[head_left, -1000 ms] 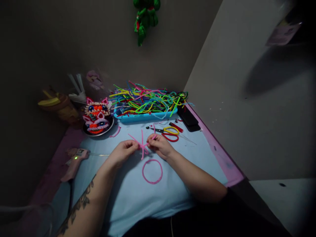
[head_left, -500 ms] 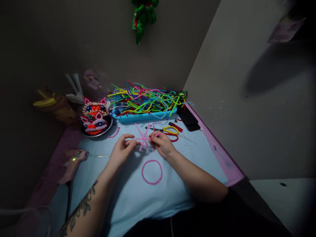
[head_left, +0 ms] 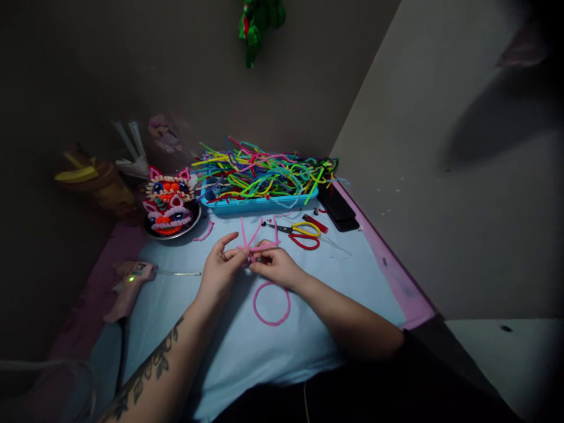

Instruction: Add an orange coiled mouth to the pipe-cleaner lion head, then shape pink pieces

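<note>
My left hand [head_left: 221,267] and my right hand [head_left: 275,265] meet above the pale blue table mat [head_left: 229,346], both pinching a bundle of pink pipe cleaners [head_left: 254,239] twisted together at the middle, with ends sticking up and to the right. A pink pipe-cleaner ring [head_left: 272,303] lies flat on the mat just in front of my right hand. My left forearm carries a tattoo.
A blue tray [head_left: 259,202] piled with coloured pipe cleaners sits at the back. Red and yellow scissors [head_left: 304,234] lie to the right, a dark phone [head_left: 337,208] beyond. A pipe-cleaner lion head [head_left: 170,202] stands on a plate at left, a pink glue gun [head_left: 130,285] nearer.
My hands have drawn closer together and the pink bundle has turned, its ends now pointing upward. The ring has not moved.
</note>
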Motion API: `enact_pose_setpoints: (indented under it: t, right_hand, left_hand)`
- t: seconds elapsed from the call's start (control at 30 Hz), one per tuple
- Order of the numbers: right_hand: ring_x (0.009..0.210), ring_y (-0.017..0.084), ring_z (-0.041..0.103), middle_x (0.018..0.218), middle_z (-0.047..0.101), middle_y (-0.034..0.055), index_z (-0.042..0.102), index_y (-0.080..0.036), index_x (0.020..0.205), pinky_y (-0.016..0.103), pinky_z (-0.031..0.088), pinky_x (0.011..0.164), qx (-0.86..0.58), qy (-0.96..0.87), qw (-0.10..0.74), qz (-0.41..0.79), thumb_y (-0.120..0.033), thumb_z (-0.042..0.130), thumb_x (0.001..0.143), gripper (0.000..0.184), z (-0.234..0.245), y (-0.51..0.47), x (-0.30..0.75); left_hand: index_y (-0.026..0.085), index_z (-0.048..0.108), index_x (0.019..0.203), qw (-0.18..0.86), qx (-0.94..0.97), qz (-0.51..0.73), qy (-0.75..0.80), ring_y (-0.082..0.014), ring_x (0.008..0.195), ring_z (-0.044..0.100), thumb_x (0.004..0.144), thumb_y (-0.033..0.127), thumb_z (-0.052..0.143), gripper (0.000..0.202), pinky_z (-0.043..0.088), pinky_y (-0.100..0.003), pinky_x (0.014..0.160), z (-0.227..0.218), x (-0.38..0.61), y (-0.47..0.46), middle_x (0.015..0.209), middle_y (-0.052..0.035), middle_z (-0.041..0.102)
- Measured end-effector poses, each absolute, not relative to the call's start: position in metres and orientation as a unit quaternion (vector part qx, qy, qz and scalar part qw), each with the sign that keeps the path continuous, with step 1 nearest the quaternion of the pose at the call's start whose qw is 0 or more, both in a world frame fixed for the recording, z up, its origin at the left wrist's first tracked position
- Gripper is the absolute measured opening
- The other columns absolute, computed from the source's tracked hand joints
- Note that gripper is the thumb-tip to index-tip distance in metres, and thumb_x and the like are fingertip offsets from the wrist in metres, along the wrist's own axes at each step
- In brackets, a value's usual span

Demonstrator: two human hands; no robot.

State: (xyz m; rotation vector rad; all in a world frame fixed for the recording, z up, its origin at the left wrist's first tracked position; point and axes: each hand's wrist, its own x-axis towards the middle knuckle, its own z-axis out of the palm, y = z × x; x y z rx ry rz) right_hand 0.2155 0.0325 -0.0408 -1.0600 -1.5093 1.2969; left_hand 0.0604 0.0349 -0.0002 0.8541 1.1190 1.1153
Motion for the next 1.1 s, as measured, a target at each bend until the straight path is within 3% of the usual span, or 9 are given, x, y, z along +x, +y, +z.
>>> enact_pose_setpoints:
  t: [0.17,0.33,0.47,0.53,0.6,0.8,1.1]
  right_hand:
    - [0.072,0.013,0.053,0.083,0.055,-0.001,0.067,-0.02,0.074,0.026,0.04,0.064,-0.425,-0.571,0.461,0.529,-0.028,0.079,0.067,0.017,-0.042,0.033,0.222]
    - [0.082,0.016,0.056,0.088,0.058,0.0013,0.071,-0.021,0.072,0.029,0.043,0.072,-0.411,-0.597,0.471,0.503,-0.028,0.081,0.067,0.013,-0.042,0.032,0.226]
    - [0.085,0.017,0.057,0.101,0.061,0.0041,0.071,-0.024,0.107,0.027,0.043,0.068,-0.366,-0.594,0.446,0.56,-0.041,0.082,0.066,0.046,-0.037,0.032,0.236]
    - [0.087,0.018,0.058,0.103,0.063,0.0054,0.069,-0.023,0.112,0.027,0.043,0.068,-0.357,-0.575,0.452,0.582,-0.05,0.078,0.069,0.052,-0.035,0.032,0.239]
    - [0.082,0.017,0.058,0.098,0.065,0.0053,0.071,-0.021,0.104,0.027,0.042,0.066,-0.381,-0.57,0.462,0.562,-0.051,0.075,0.073,0.044,-0.034,0.033,0.237]
    - [0.069,0.014,0.056,0.08,0.069,0.0017,0.074,-0.02,0.081,0.026,0.04,0.064,-0.45,-0.576,0.457,0.506,-0.035,0.075,0.075,0.016,-0.037,0.031,0.222]
    - [0.06,0.011,0.055,0.066,0.065,-0.001,0.072,-0.017,0.071,0.025,0.043,0.063,-0.368,-0.451,0.47,0.664,-0.045,0.086,0.06,0.033,-0.041,0.035,0.225]
  left_hand:
    - [0.01,0.052,0.127,0.617,0.392,0.468,0.496,-0.0094,0.047,0.049,0.056,0.032,0.085,0.081,0.032,-0.023,0.054,0.0,0.057,0.037,0.053,0.0061,0.063]
    - [0.011,0.052,0.128,0.628,0.393,0.45,0.498,-0.0117,0.05,0.054,0.055,0.036,0.085,0.084,0.034,-0.024,0.054,0.0,0.055,0.039,0.059,0.0039,0.066]
    - [0.012,0.053,0.122,0.588,0.401,0.477,0.516,-0.0115,0.05,0.054,0.057,0.034,0.083,0.074,0.036,-0.024,0.055,0.005,0.05,0.041,0.055,0.0069,0.062]
    - [0.012,0.052,0.122,0.556,0.417,0.49,0.527,-0.0123,0.053,0.055,0.059,0.033,0.081,0.072,0.038,-0.024,0.057,0.006,0.048,0.041,0.055,0.007,0.062]
    - [0.012,0.051,0.122,0.525,0.446,0.488,0.536,-0.0138,0.056,0.058,0.061,0.032,0.079,0.069,0.041,-0.024,0.059,0.005,0.048,0.041,0.057,0.0058,0.064]
    - [0.014,0.052,0.12,0.475,0.533,0.452,0.535,-0.0136,0.055,0.055,0.068,0.03,0.073,0.058,0.038,-0.024,0.057,-0.002,0.054,0.036,0.058,0.0047,0.063]
    - [0.019,0.046,0.1,0.633,0.412,0.44,0.486,-0.0112,0.051,0.054,0.057,0.029,0.078,0.055,0.038,-0.023,0.057,-0.001,0.054,0.04,0.054,0.0085,0.06]
